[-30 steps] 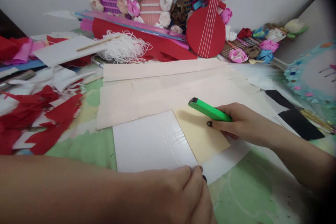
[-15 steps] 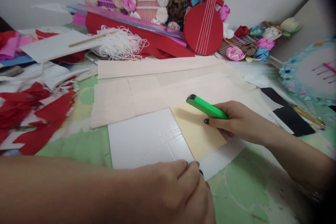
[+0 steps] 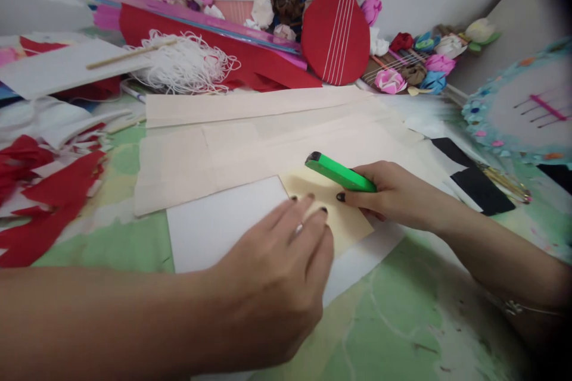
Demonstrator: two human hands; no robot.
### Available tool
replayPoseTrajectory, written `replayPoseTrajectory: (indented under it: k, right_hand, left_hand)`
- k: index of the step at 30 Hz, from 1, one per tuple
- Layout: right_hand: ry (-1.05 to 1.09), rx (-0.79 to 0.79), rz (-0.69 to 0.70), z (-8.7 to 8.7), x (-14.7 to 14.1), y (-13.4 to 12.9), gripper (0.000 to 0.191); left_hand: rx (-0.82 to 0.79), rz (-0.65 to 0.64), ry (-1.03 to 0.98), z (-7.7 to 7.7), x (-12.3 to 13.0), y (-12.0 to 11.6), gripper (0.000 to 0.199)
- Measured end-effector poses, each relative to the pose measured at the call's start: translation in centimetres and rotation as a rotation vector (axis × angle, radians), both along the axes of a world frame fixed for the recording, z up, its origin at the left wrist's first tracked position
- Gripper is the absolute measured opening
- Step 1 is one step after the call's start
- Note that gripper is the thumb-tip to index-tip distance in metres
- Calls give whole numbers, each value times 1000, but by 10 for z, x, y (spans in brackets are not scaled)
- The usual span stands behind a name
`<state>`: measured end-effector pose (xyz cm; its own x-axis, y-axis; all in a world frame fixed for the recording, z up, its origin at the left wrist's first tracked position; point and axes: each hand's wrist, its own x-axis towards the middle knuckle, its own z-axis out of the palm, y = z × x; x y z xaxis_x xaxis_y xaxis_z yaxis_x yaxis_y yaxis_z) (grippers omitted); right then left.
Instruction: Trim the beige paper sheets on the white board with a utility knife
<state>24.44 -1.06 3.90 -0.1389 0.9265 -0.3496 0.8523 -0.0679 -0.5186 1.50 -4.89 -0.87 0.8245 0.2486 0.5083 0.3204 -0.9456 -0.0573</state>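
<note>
My right hand (image 3: 388, 193) is closed around a green box cutter (image 3: 337, 172), whose dark end points up and to the left. It hovers over a pale yellow sheet (image 3: 344, 229). My left hand (image 3: 286, 256) lies with fingers stretched forward across the edge where a smooth white board (image 3: 205, 226) meets the yellow sheet. A ring shows on one finger, and the palm side is hidden. Under the yellow sheet, a white sheet (image 3: 357, 271) sticks out toward me. Behind the board stretches a large cream sheet (image 3: 214, 161) with a folded strip.
Red paper scraps (image 3: 62, 202) lie on the left. Tangled white string (image 3: 187, 62) and a red lute-shaped craft (image 3: 335, 38) stand at the back. Black pieces (image 3: 482, 189) and scissors (image 3: 509, 181) lie on the right. A flower-edged round craft (image 3: 522, 107) leans there. The table cover (image 3: 393, 321) is green.
My left hand has moved up and forward from the board's near corner, and its fingers now stretch over the board's edge. My right hand still holds the box cutter. The view has shifted slightly.
</note>
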Motion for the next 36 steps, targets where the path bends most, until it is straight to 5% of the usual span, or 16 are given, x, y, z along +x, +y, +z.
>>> replayPoseTrajectory:
  k: [3,36]
  right_hand:
    - [6,4,26,0,1,0,19]
    - [26,-20,42,-1,2,0,15]
  left_hand:
    - [-65,96,81,-7,5,0,54]
    - [-82,60,83,-6,3,1,49]
